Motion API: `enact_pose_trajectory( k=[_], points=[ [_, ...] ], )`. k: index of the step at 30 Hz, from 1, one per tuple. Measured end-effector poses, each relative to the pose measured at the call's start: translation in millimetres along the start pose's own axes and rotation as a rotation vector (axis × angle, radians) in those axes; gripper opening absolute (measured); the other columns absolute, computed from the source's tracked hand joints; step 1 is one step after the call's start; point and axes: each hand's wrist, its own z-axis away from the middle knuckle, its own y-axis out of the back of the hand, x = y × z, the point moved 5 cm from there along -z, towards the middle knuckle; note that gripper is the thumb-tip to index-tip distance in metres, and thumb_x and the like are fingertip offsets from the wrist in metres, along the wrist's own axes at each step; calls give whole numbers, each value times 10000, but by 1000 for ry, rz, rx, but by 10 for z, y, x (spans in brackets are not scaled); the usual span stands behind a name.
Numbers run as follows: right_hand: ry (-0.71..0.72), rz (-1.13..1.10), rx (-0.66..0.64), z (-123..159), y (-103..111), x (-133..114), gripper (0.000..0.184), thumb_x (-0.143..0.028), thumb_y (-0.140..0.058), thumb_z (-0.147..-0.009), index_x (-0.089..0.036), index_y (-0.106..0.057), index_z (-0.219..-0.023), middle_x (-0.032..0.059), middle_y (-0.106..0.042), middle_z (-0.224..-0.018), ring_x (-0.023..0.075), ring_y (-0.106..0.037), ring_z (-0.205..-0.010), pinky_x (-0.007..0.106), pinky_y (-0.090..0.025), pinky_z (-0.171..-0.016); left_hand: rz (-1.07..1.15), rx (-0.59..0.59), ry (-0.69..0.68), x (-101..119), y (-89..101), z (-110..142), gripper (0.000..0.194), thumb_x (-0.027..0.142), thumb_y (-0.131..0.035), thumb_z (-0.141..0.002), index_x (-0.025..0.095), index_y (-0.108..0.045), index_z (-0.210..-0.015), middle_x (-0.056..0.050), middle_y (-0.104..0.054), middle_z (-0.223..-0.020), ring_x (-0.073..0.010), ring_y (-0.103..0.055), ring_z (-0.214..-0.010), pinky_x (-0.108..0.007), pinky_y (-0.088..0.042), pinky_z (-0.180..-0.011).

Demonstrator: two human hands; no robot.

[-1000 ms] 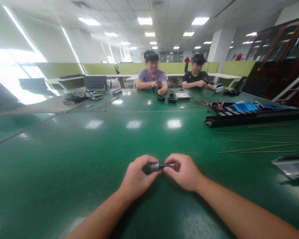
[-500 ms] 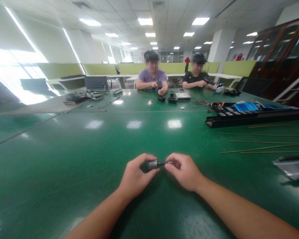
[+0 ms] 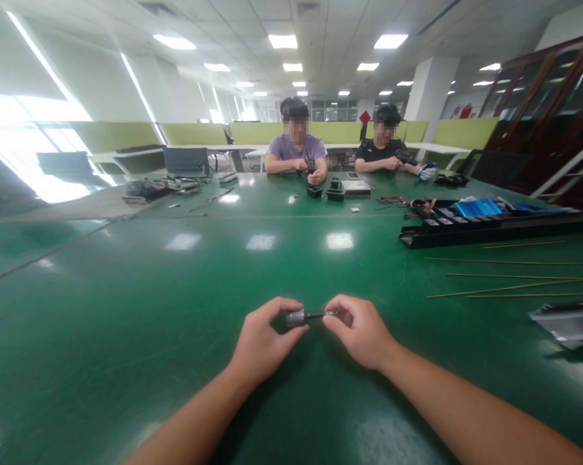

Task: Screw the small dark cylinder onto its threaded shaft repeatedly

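Drawn farther apart, left hand (image 3: 256,335) pinching grey cylinder (image 3: 296,318), right hand (image 3: 362,330) pinching shaft (image 3: 314,316), far end indistinct

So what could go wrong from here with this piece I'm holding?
The gray cylinder could slip, since your left hand seems to pinch it just between thumb and fingers. The thin shaft might bend or slide free if your right hand pulls its end off line. If dropped, the piece might roll across the smooth, shiny green table.
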Motion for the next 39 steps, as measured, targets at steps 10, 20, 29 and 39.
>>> enact_pose_trajectory(
  k=[10,20,29,39],
  points=[
    [-25,-40,-4,-7,13,43,82,-247,-624,-837,-177,-665,-839,-12,-617,-689,126,-535,-614,231,-397,-570,11,4,31,-10,-4,-8,218,171,-764,-747,227,-678,-939,19,-701,-904,-150,-656,-828,-256,-514,-781],
    [-47,-52,11,-21,46,68,108,-269,-615,-835,-169,-655,-822,-4,-611,-676,126,-519,-595,234,-391,-558,16,13,56,-32,0,-6,207,189,-759,-750,224,-677,-937,17,-701,-904,-159,-653,-826,-273,-509,-795],
    [-54,-67,21,-38,57,92,115,-272,-616,-821,-164,-653,-810,-4,-607,-670,127,-519,-590,241,-381,-565,9,16,72,-46,5,-12,216,193,-758,-747,236,-679,-943,26,-699,-907,-154,-650,-837,-270,-497,-795],
    [-134,-329,16,-59,10,243,388,-471,-466,-934,-182,-546,-688,-12,-522,-577,131,-500,-524,252,-380,-527,-31,42,138,-62,31,-22,223,287,-756,-738,211,-669,-929,-4,-694,-901,-193,-643,-841,-312,-487,-795]
  ],
)
